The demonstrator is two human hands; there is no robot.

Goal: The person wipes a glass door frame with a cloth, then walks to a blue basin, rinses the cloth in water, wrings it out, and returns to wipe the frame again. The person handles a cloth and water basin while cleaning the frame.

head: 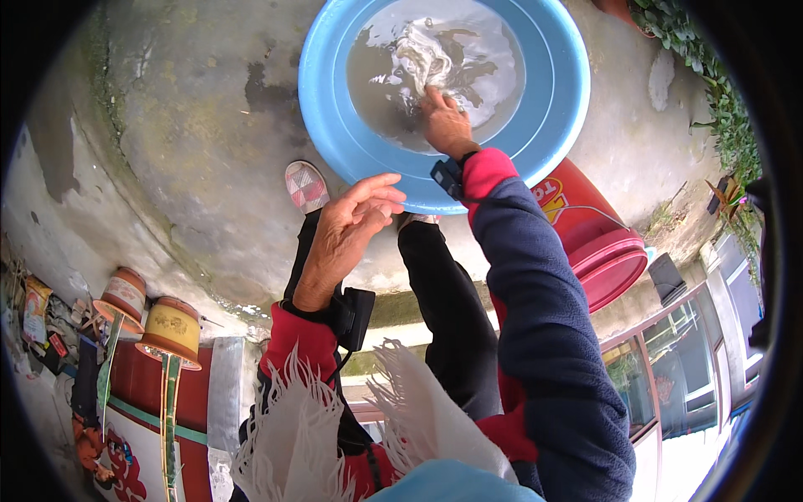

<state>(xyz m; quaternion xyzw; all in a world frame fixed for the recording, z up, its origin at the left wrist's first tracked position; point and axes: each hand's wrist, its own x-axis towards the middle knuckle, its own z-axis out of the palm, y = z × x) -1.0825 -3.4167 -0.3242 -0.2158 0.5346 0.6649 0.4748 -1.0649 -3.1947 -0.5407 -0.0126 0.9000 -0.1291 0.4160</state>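
A large blue plastic basin (323, 81) of cloudy grey water (376, 75) stands on the ground before me. In the water lies a twisted bundle of wet white cloth (423, 53), part of it under the surface. My right hand (446, 122) reaches over the near side, its fingers closed on the bundle's near end; the fingertips are partly hidden. Outside the near-left rim, my left hand (348, 235) hangs in the air with loosely bent fingers, holding nothing. Both wrists carry black strapped devices. The fringed white scarf (433, 408) hangs down below my arms.
A red plastic bucket (590, 232) with a wire handle is right of the basin, partly behind my right sleeve. Leafy plants (709, 69) line the right edge. Two flowerpots (170, 329) stand lower left, near another person (91, 442). My feet are by the basin's near rim.
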